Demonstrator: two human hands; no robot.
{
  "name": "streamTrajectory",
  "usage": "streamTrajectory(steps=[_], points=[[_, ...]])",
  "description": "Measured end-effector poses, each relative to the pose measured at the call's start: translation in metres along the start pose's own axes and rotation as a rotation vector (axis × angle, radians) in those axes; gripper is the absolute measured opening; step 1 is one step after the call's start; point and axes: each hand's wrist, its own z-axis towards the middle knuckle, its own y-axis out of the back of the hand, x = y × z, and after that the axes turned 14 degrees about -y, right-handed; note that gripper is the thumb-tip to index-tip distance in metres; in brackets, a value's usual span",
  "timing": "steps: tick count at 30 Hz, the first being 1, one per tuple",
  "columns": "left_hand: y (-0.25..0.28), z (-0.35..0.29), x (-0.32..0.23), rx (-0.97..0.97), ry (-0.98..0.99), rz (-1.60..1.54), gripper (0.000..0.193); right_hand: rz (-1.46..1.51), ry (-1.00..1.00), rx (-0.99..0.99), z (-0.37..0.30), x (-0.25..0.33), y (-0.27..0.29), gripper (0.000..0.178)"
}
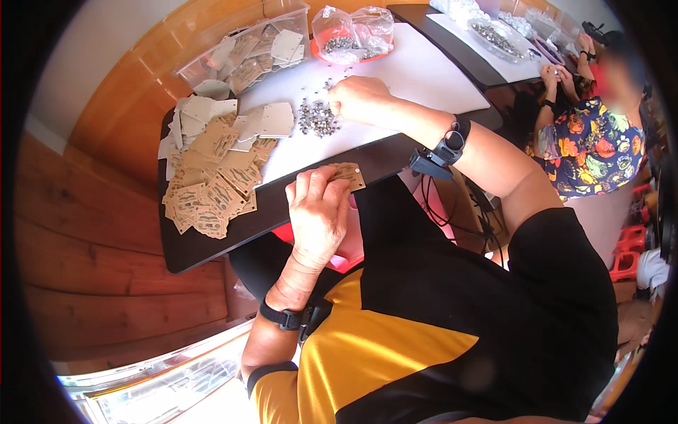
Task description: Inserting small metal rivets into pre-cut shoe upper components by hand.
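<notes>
Near the table's front edge my left hand grips a brown printed card, whose right end with a small hole sticks out past the fingers. My right hand reaches over the white tabletop, its fingers curled together beside a heap of small shiny metal pieces. Whatever those fingertips hold is hidden or too small to name. Left of the heap lies a loose pile of brown printed cards, with pale blank-faced cards stacked behind and beside it.
A clear plastic bin of cards stands at the back left. Beside it a red basin holds a plastic bag with more metal pieces. On another table at right sits a clear tray of metal parts, near a co-worker in a floral shirt.
</notes>
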Motion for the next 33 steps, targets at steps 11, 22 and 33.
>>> streamTrajectory(steps=[11, 22, 33], points=[[0.016, -0.002, 0.008, 0.027, -0.004, -0.162, 0.019, 0.160, -0.208, 0.272, -0.001, 0.003, 0.017, 0.016], [0.009, -0.004, 0.003, -0.053, 0.113, -0.141, 0.017, -0.093, 0.062, -0.055, -0.017, -0.003, -0.008, 0.008], [0.003, 0.004, 0.000, -0.068, 0.058, -0.185, 0.017, 0.440, 0.043, 0.401, -0.075, 0.004, 0.013, 0.007]])
